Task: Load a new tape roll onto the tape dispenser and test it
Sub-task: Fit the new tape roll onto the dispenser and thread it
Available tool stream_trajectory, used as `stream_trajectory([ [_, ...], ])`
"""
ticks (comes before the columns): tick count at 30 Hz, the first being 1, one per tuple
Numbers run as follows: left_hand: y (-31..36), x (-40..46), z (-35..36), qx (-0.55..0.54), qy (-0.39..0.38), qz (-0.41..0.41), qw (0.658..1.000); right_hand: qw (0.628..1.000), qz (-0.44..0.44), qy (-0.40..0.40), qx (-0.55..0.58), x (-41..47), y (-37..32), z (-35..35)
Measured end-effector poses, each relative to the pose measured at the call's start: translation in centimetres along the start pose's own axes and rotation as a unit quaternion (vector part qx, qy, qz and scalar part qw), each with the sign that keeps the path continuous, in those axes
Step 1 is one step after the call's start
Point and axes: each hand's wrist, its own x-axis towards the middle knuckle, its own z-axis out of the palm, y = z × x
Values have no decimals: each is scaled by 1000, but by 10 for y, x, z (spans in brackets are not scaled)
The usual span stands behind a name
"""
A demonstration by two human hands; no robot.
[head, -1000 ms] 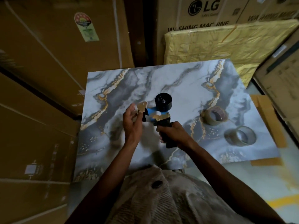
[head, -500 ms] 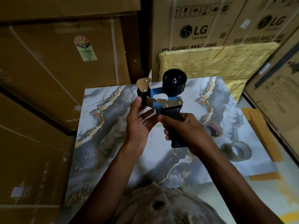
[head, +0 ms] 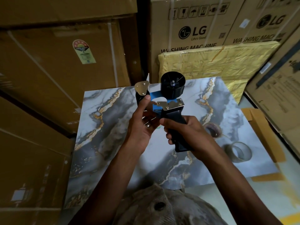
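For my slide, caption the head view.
Right hand grips the empty tape dispenser; left hand steadies its front roller; two tape rolls wait on the marble-pattern board.

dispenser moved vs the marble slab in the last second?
Yes. The tape dispenser rose from mid-slab toward the marble slab's far edge, its black hub now overlapping that edge.

A right hand (head: 186, 132) gripped an empty tape dispenser (head: 168, 103) above a marbled table (head: 113, 143), the left hand (head: 142, 125) steadying its front; two tape rolls (head: 238, 151) lay nearby.

Dim warm light; deep shadow on forearms; edges bowed by wide lens; slight softness throughout.
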Motion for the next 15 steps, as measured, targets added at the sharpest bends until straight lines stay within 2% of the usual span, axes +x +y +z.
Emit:
stream_trajectory([
  [15,-7,4,12,20,-2,27,999,998,20,1,62,-2,-3,-11],
])
